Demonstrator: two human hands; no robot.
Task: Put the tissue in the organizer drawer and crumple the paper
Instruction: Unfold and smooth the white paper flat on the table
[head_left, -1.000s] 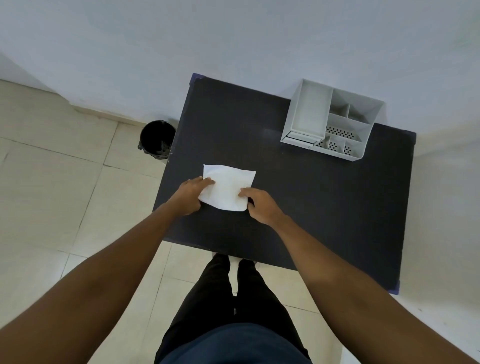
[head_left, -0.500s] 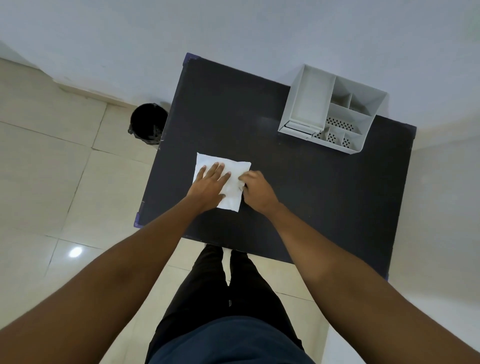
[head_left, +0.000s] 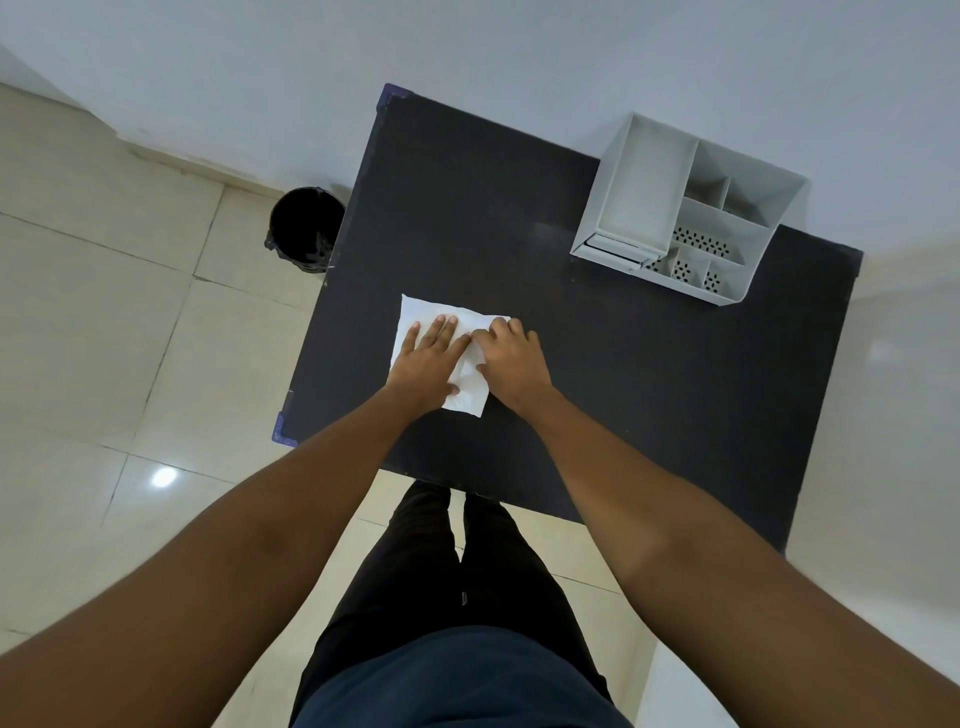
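White tissue (head_left: 423, 312) is spread flat on the dark table (head_left: 519, 208), toward its near left part. It is pressed down by the left hand (head_left: 427, 358), whose fingers are laid out straight and slightly apart on top. Its right edge is covered by the right hand (head_left: 511, 358), fingers curled down onto the sheet; whether anything is pinched cannot be told. A grey organizer (head_left: 644, 192) is set well apart at the far right corner. A black bin (head_left: 304, 228) is seen on the tiled floor just beside the table's left edge.
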